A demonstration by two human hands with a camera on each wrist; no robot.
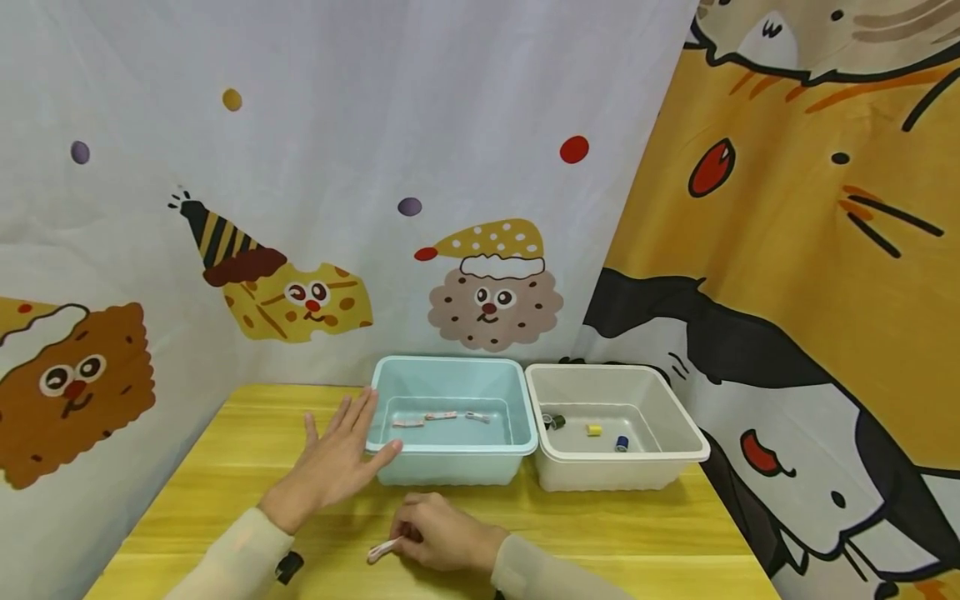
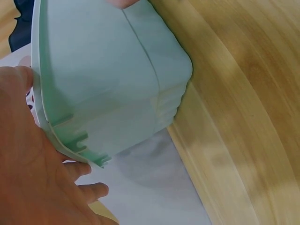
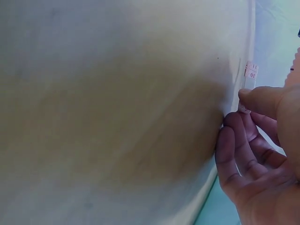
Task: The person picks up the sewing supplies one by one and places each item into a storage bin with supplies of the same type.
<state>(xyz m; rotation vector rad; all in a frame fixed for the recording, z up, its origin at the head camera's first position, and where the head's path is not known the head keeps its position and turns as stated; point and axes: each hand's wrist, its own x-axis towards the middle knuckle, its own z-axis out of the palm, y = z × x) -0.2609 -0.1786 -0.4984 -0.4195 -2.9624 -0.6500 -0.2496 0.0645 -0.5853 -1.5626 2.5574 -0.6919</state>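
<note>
My right hand [image 1: 447,533] pinches a folded white measuring tape [image 1: 384,550] between thumb and fingertips, low over the table in front of the light blue bin [image 1: 450,468]. Red numbers and tick marks show on the tape [image 3: 251,75] in the right wrist view. My left hand [image 1: 330,462] lies against the left side of the blue bin, fingers straight and spread, thumb at the front rim. Inside that bin are three small folded strips, among them a pinkish strip [image 1: 408,423], a middle strip [image 1: 441,415] and a greyish strip [image 1: 477,417].
A cream bin [image 1: 611,475] stands right beside the blue one. It holds a yellow spool [image 1: 594,430], a blue spool [image 1: 622,443] and dark spools [image 1: 555,422]. Both bins sit at the back of the wooden table [image 1: 300,417], before a printed cloth [image 1: 322,167].
</note>
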